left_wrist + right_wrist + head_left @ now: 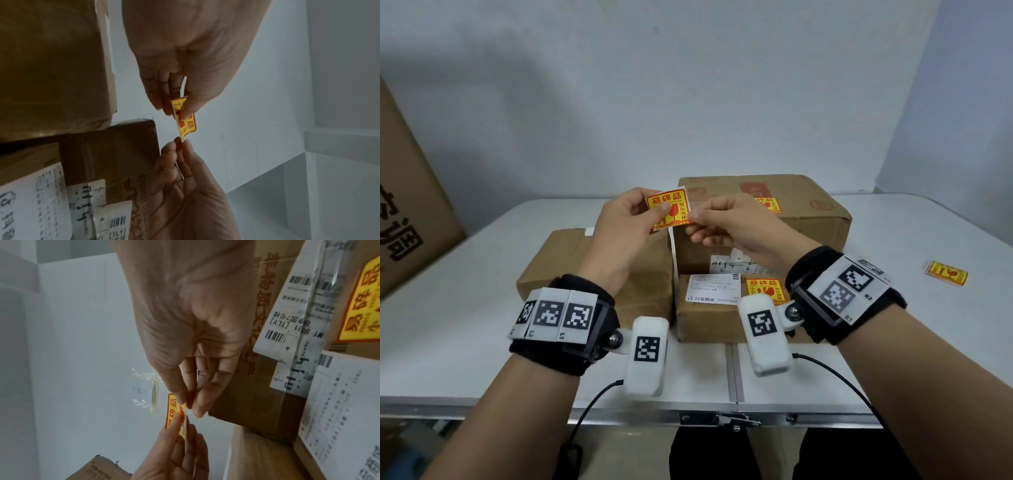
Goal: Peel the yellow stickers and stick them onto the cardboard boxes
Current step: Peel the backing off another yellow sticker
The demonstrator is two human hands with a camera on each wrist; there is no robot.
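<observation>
Both hands hold one yellow sticker [671,207] with red print, on its white backing, above the boxes. My left hand [659,214] pinches its left side, thumb on the printed face. My right hand [693,216] pinches the right edge between thumb and forefinger; the left wrist view shows those fingertips [186,147] at the sticker's [186,125] corner. Three cardboard boxes lie below: a large back one [815,219], a left one [565,260] and a small front one [709,325]. The back and front boxes each carry a yellow sticker [768,204] [763,289].
A small stack of yellow stickers [947,273] lies on the white table [465,308] to the right. A big cardboard carton [410,212] stands at the left edge. White shipping labels [710,289] cover parts of the boxes. Cables hang over the table's front edge.
</observation>
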